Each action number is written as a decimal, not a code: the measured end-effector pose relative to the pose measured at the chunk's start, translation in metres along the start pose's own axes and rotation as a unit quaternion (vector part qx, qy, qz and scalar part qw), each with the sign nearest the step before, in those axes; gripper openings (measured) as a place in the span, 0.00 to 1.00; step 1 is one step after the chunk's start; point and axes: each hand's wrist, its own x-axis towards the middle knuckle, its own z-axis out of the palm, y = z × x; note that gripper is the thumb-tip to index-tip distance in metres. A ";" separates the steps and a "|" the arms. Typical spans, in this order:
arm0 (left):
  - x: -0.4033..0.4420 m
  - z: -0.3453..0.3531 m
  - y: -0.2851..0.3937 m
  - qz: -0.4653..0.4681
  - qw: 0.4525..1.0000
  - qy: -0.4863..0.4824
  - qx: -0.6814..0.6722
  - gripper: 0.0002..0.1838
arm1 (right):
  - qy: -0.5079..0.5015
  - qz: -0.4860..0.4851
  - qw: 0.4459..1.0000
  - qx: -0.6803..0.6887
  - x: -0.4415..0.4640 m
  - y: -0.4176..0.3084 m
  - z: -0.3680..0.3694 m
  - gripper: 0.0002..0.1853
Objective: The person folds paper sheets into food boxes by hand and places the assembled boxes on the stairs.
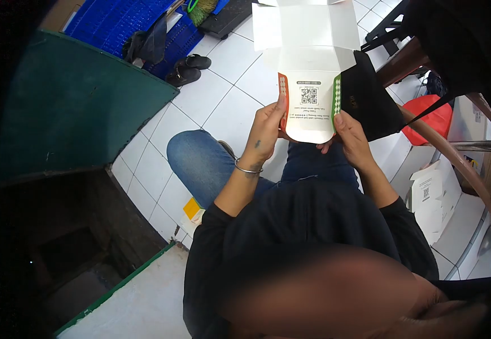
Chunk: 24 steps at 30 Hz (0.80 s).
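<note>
An unfolded white cardboard box [307,59] with a printed QR code, a red side edge and a green side edge is held up above my lap. My left hand [266,127] grips its red edge, thumb on the printed face and the other fingers mostly behind. On the green edge, my right hand [351,138] holds the lower corner with the thumb in front, and some fingertips show under the box. The upper flaps spread open, away from me.
A green panel [87,107] stands at the left above a dark opening. Blue crates [104,28] and black shoes [189,69] are at the upper left. At the right are a black bag [369,101], a red bag [429,118], chair tubing and flattened white cartons [434,200].
</note>
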 end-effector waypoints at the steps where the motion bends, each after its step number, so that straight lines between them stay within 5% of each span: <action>1: 0.003 0.001 -0.008 0.037 0.999 0.028 0.026 0.30 | 0.000 -0.002 1.000 -0.003 0.000 0.000 0.001 0.29; 11: 0.001 0.012 -0.022 0.185 0.947 0.154 0.215 0.28 | -0.040 0.010 0.999 0.015 -0.004 0.001 0.009 0.28; 14: -0.003 0.009 -0.016 0.115 0.972 0.117 0.168 0.31 | -0.020 0.016 1.000 -0.004 -0.004 -0.001 0.011 0.27; 18: -0.004 -0.004 -0.013 0.050 0.994 -0.099 -0.008 0.30 | 0.020 -0.012 0.999 -0.043 -0.004 -0.002 0.008 0.27; 22: 0.000 -0.005 -0.005 0.062 0.964 -0.120 0.227 0.30 | 0.026 -0.005 0.999 -0.018 -0.003 -0.003 0.009 0.28; 24: -0.002 -0.006 -0.001 0.045 0.970 -0.132 0.198 0.29 | 0.028 0.017 0.999 0.019 -0.001 -0.003 0.008 0.29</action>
